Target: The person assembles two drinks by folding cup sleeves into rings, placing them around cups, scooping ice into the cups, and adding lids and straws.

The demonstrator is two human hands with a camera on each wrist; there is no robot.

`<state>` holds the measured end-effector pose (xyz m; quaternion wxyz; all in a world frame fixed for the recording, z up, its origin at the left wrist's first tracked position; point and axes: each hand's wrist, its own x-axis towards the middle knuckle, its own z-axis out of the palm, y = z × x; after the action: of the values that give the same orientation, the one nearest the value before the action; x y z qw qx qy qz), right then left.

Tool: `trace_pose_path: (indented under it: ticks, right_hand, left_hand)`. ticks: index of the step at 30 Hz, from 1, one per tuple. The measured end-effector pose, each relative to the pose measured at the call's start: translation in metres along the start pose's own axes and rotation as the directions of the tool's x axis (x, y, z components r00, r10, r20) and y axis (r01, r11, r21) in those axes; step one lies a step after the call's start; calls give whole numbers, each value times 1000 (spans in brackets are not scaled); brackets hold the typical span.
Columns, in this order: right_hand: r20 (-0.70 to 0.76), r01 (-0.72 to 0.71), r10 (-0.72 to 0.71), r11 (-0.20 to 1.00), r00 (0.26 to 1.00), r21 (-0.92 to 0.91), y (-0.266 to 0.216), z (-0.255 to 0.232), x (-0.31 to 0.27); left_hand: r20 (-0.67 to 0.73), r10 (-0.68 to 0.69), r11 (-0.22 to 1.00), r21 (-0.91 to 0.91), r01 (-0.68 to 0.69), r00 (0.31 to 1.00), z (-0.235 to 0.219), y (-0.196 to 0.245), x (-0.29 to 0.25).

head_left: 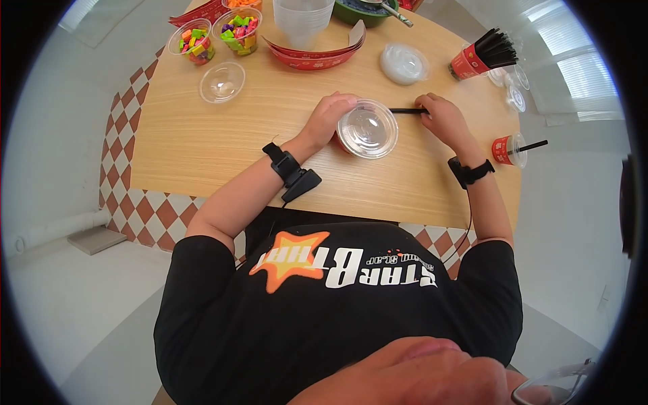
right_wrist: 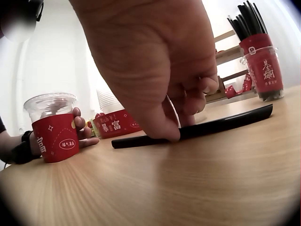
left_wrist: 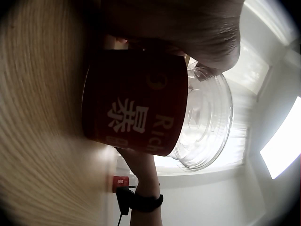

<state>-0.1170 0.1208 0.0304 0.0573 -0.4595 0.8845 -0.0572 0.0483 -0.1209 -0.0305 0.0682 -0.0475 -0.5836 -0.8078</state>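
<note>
A clear cup with a red sleeve (left_wrist: 136,101) and a clear domed lid (head_left: 368,128) stands upright near the table's middle. The left hand (head_left: 329,121) grips its side, thumb by the lid rim. To its right, the right hand (head_left: 445,121) pinches a black straw (right_wrist: 225,121) between thumb and fingers. In the right wrist view the straw lies low along the tabletop, one end slightly raised, and the right hand (right_wrist: 155,70) reaches down over it.
Behind are cups of colourful pieces (head_left: 196,44), a red paper tray (head_left: 314,59), stacked clear cups (head_left: 302,20) and clear lids (head_left: 403,63). At right stand a holder of black straws (head_left: 467,63) and a small red-sleeved cup with a straw (head_left: 501,150).
</note>
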Motion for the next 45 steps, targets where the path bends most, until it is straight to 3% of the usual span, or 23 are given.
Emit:
trace_pose_path:
  ticks: [4,6,8,9,12,14,17,19,20,22,26,32,34,38,40,42,43,45]
  right_hand:
    - [29,-7,9,996,1000,-91,-15,-17,2]
    - [-270,-47,153,931,951,361,-42,-52,-7]
    - [-503,288,111,705,857,648,-59,-73,-16]
    - [-515,368,105,581,851,726,-73,-82,-24]
    - [-518,434,11,530,855,728,-109,-77,-35]
    - [-471,383,-31,632,881,674,-122,-64,-32]
    - [-431,353,-10,590,902,726,-127,-42,-25]
    - [-235,179,-10,677,972,714,-130,-31,-25]
    - [-236,177,-6,678,972,713,-129,-20,-25]
    - [-338,303,-184,889,923,343,-127,-2,-23]
    - [-445,252,-143,948,884,195,-145,-2,-32]
    - [-369,170,37,843,929,511,-136,8,-56]
    - [-410,114,123,854,904,508,-125,-1,-76]
    - [-538,-92,326,905,777,415,-65,-6,-124]
    - [-656,-295,448,894,607,338,-30,-4,-153]
    - [-699,-478,497,843,514,249,1,-5,-185]
    - [-706,-484,500,839,502,250,15,-6,-198]
    - [-701,-668,624,688,345,283,40,-8,-224]
  left_hand:
    - [-12,3,998,65,-2,1000,1,2,-1]
    - [6,7,995,101,-8,1000,-3,2,0]
    - [28,2,991,136,-6,1000,-5,-1,-1]
    - [8,19,995,95,-20,1000,-3,-2,0]
    - [-12,15,1000,-19,-15,1000,2,0,-1]
    - [-16,-4,995,-95,3,1000,5,4,-2]
    - [-25,-27,993,-112,24,999,3,4,-3]
    - [-25,76,995,73,-74,997,-1,-2,0]
    - [-21,76,995,72,-75,997,-4,-5,1]
    - [52,29,992,121,-35,998,-10,-8,2]
    - [59,35,998,55,-38,998,-8,-8,1]
    - [102,98,983,146,-113,990,-1,-10,1]
    - [32,96,984,149,-99,995,3,-4,-4]
    - [68,56,978,196,-68,996,4,-1,-5]
    - [55,51,969,241,-63,997,4,1,-6]
    - [65,52,968,241,-66,997,3,-1,-6]
    - [60,50,969,239,-63,997,3,-2,-5]
    - [73,49,964,257,-66,996,5,2,-5]
